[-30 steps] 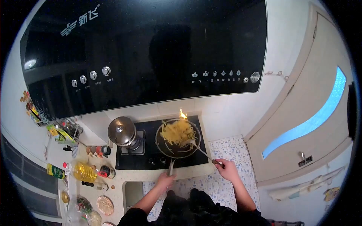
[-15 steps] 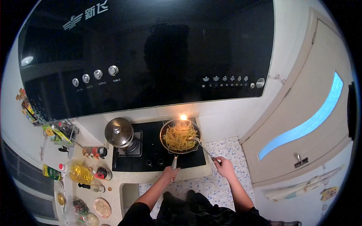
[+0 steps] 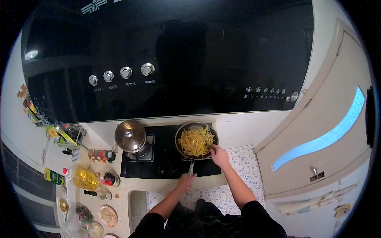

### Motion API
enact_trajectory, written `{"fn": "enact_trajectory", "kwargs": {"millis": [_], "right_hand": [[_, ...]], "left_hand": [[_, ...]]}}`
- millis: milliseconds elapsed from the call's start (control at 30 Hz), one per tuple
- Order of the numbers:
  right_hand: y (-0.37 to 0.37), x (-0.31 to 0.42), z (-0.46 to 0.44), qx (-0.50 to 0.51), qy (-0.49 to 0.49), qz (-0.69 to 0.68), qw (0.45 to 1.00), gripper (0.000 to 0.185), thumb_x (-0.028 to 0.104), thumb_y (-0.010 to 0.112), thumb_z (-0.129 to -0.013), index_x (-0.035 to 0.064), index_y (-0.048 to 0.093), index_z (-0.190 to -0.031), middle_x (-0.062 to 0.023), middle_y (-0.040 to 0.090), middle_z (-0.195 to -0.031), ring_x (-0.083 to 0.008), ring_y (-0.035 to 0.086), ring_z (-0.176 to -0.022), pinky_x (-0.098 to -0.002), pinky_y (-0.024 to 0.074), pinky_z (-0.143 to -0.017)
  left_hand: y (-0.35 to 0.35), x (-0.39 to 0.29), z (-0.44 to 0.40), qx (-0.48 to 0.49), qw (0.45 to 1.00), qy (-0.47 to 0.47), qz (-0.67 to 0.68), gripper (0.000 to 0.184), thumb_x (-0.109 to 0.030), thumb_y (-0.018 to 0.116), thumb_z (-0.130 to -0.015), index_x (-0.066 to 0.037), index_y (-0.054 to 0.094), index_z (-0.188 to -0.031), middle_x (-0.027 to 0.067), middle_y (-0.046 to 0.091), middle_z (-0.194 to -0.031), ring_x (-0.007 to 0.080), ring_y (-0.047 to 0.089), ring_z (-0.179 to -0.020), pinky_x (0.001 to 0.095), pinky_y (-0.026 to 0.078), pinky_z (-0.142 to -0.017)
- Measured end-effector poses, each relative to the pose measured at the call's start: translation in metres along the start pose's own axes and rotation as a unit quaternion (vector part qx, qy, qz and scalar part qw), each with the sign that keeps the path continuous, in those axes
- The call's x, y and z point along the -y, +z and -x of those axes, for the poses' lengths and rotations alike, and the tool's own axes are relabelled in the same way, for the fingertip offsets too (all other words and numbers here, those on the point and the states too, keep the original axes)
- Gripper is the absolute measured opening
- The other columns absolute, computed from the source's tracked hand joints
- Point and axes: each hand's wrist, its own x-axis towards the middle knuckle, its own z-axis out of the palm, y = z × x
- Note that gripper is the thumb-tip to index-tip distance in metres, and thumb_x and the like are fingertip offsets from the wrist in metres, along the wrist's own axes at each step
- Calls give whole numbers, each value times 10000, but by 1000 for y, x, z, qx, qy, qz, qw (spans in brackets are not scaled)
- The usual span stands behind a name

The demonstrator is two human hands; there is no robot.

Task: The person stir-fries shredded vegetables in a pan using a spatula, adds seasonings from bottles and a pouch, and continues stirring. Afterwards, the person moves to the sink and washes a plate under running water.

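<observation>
A frying pan (image 3: 178,151) full of thin yellow strips (image 3: 193,141), which look like shredded potato, sits over the right burner of the black cooktop. My left hand (image 3: 185,182) is wrapped round the pan's handle (image 3: 191,168). My right hand (image 3: 219,156), at the pan's right rim, is closed on the handle of a spatula (image 3: 210,146). The spatula reaches into the strips, and its blade is mostly hidden.
A lidded pot (image 3: 131,137) stands on the left burner. On the counter at left are an oil bottle (image 3: 86,178), sauce jar (image 3: 110,179), spice jars (image 3: 102,155) and a plate (image 3: 108,215). A black range hood (image 3: 178,79) overhangs the cooktop.
My right hand has moved up and left to the pan's rim, taking the spatula further in. The bright flame at the pan's back edge is gone. The view has shifted.
</observation>
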Motion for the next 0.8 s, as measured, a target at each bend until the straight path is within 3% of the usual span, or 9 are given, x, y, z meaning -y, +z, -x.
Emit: {"fn": "enact_trajectory", "kwargs": {"millis": [200, 267, 533, 667, 800], "right_hand": [[-9, 30, 23, 85, -9, 141, 986, 244, 244, 611, -884, 142, 705, -1084, -193, 685, -779, -395, 670, -727, -493, 547, -651], [-22, 19, 41, 71, -43, 169, 982, 242, 246, 612, -875, 179, 708, -1087, -159, 690, -759, -365, 674, -700, -470, 549, -622], [-141, 38, 71, 113, -51, 199, 972, 232, 227, 619, -853, 233, 743, -1049, -110, 712, -802, -332, 679, -718, -462, 550, -647], [-117, 25, 61, 137, -49, 196, 970, 229, 214, 614, -850, 194, 747, -1036, -117, 715, -824, -341, 681, -740, -456, 557, -668], [-60, 7, 43, 75, -24, 127, 989, 231, 212, 627, -859, 152, 726, -1059, -172, 701, -810, -368, 675, -723, -473, 552, -656]], "left_hand": [[-3, -2, 1, 5, 1000, 9, 19, 435, -370, 695, -902, 46, 572, -923, 87, 554, -610, 202, 544, -439, 367, 409, -392], [-4, 2, -1, 0, 1000, 11, 16, 429, -368, 697, -900, 42, 572, -914, 84, 555, -608, 201, 544, -439, 363, 411, -394], [-15, -5, -4, 11, 1000, -7, -14, 426, -358, 705, -897, 44, 570, -942, 78, 557, -627, 196, 550, -453, 353, 423, -408], [-22, -14, 4, 33, 999, -11, -26, 424, -349, 708, -896, 45, 558, -936, 82, 561, -636, 194, 552, -456, 357, 422, -404], [-22, -13, 2, 30, 999, -4, -25, 420, -346, 695, -905, 45, 546, -934, 86, 549, -614, 198, 534, -431, 367, 407, -387]]}}
